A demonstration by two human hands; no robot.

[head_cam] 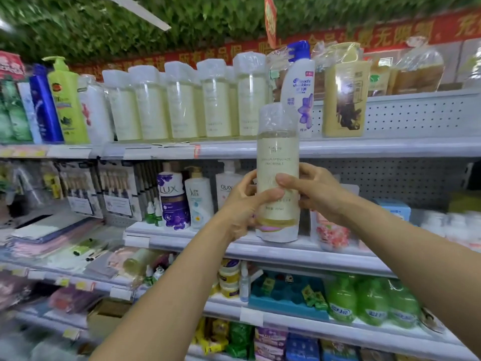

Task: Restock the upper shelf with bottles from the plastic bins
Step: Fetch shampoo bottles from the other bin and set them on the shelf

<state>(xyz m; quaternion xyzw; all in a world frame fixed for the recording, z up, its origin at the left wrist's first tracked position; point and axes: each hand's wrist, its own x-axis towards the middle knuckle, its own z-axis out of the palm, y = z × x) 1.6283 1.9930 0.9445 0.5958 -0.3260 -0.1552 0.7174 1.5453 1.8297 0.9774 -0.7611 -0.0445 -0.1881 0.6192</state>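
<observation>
Currently: tall clear plastic bottle of pale yellow liquid (278,178) held upright in both hands, in front of and just below the edge of the grey metal upper shelf (364,148).

Left hand (244,204) grips the bottle's lower half, thumb curled across the front label; right hand (316,190) wraps it from the other side, thumb on the front, fingers behind and unseen. Matching row of film-capped pale bottles (182,100) stands on the shelf to the left; a white shampoo bottle with blue cap (299,87) stands directly behind the held one. Judgement: full, so fairly heavy; walls rigid, shrink film smooth and likely slippery. Best held low on the body with both hands, not by the film-wrapped cap.
</observation>
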